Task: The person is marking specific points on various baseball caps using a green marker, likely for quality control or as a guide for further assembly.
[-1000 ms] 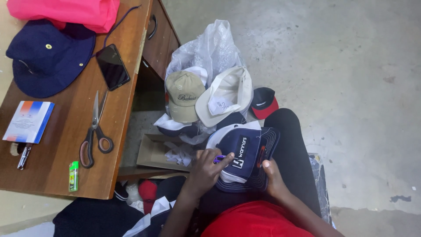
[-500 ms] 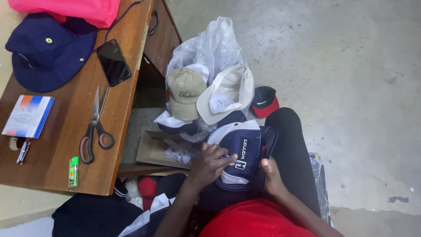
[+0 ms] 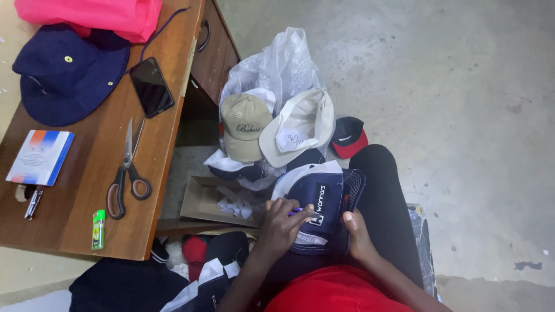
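While your right hand [image 3: 357,234] clamps the navy-and-white fabric cap [image 3: 318,208] steady on your lap, your left hand [image 3: 283,222] pinches a slim purple pen-like tool [image 3: 299,211] against its panel; a tan cap [image 3: 243,127] lies beyond your fingers.

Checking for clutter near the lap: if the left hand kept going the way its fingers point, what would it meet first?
The left hand points right across the navy cap it already touches; beyond that, probably the right hand.
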